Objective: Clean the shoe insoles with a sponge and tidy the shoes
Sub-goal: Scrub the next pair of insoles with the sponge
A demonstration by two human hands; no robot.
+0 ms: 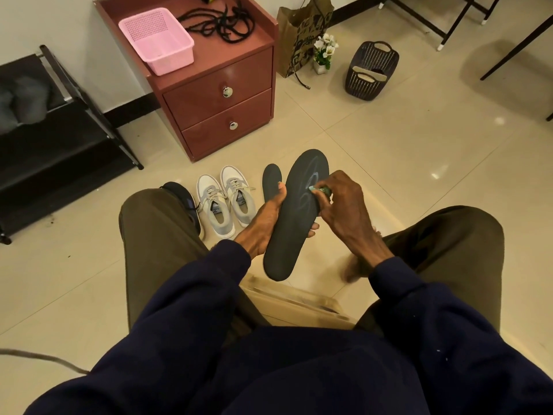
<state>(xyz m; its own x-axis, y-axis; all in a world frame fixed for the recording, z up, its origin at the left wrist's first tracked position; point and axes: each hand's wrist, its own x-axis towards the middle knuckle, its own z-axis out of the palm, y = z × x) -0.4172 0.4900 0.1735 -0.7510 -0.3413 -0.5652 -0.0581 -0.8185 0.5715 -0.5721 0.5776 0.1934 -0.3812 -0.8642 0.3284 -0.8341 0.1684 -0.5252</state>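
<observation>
My left hand [263, 218] grips a dark grey insole [291, 223] by its left edge, holding it up between my knees, toe end pointing away. My right hand [344, 205] presses a small green sponge [318, 190] against the insole's upper right part, where pale wet streaks show. A second dark insole [270, 179] lies on the floor just behind my left hand. A pair of white and grey sneakers [224, 202] stands on the floor to the left. A dark shoe [184, 199] sits partly hidden behind my left knee.
A red two-drawer cabinet [218, 106] stands ahead, with a pink basket [155, 40] and black laces [221, 22] on top. A black shoe rack [54, 139] is at left. A paper bag [302, 34], flowers [324, 52] and a dark basket [371, 70] stand further back.
</observation>
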